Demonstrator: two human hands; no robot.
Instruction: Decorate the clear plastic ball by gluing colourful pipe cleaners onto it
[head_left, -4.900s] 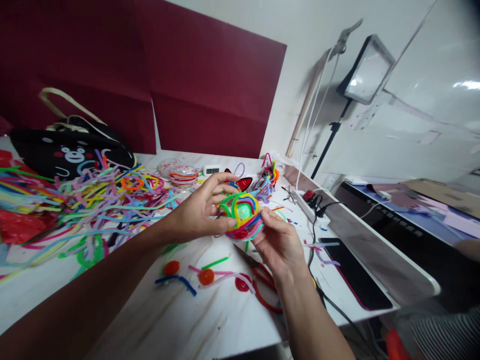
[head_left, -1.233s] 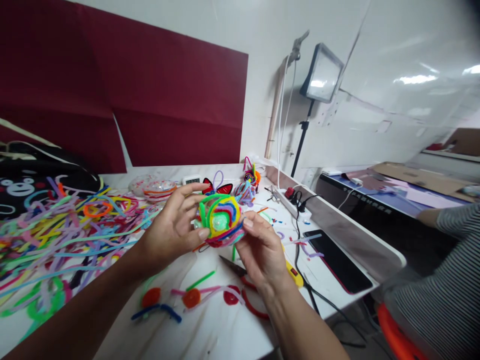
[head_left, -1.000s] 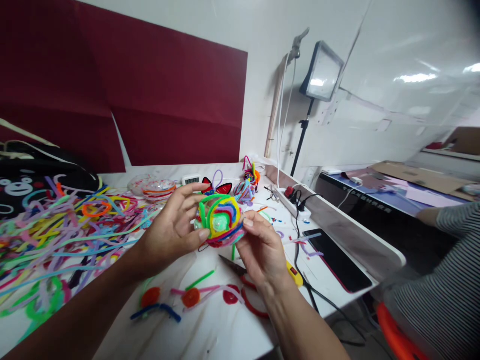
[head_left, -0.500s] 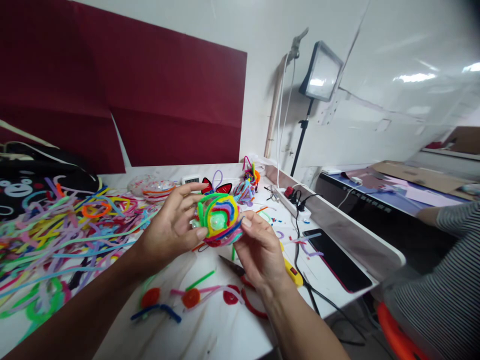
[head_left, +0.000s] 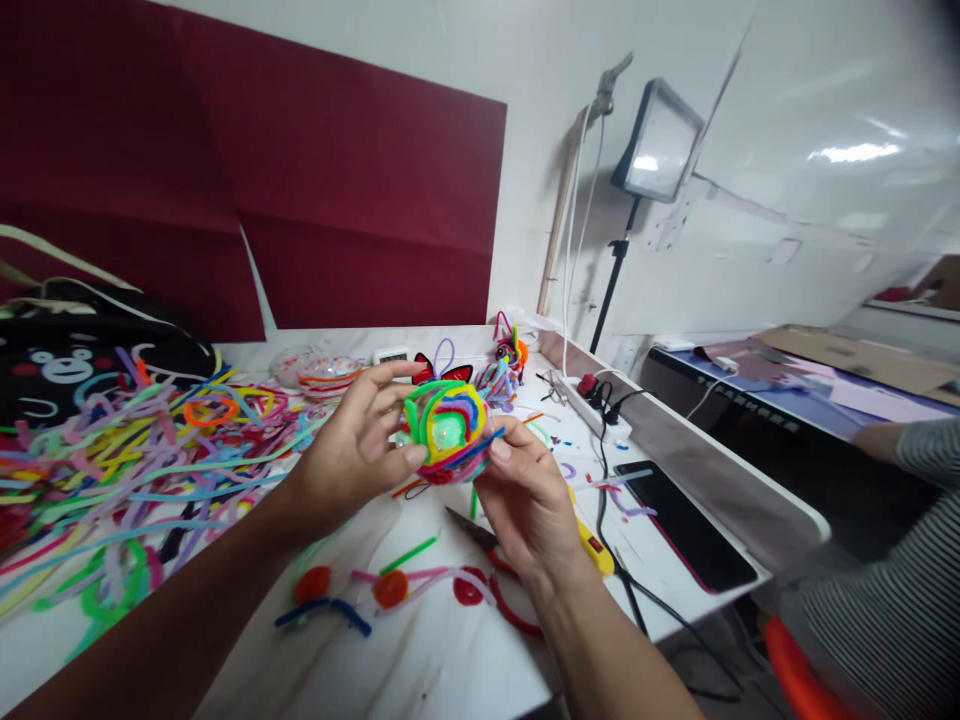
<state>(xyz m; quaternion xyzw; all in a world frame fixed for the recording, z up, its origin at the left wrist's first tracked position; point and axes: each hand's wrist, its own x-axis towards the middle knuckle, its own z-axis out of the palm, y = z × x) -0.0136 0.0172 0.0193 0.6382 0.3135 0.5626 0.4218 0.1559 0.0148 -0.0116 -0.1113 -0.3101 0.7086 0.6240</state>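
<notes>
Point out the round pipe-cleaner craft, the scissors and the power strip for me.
Round pipe-cleaner craft (head_left: 448, 432): head view, on its green centre.
Scissors (head_left: 472, 530): head view, on the dark blades.
Power strip (head_left: 616, 432): head view, on its white near end.

Round pipe-cleaner piece (head_left: 450, 430), multicoloured, green-centred, raised between 2 hands (head_left: 529, 490)

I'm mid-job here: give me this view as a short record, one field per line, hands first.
Left hand: cups the left side of the wrapped ball, thumb against it
Right hand: grips the ball's right side, by a blue strip end
Held piece: rounded, multicoloured fuzzy strips around a pale green middle
Below the hands: scissors, partly hidden by the right hand; two orange discs and a red disc
Left area: pile of coloured strips
Right area: power strip
Far right: another person's striped sleeve
</notes>
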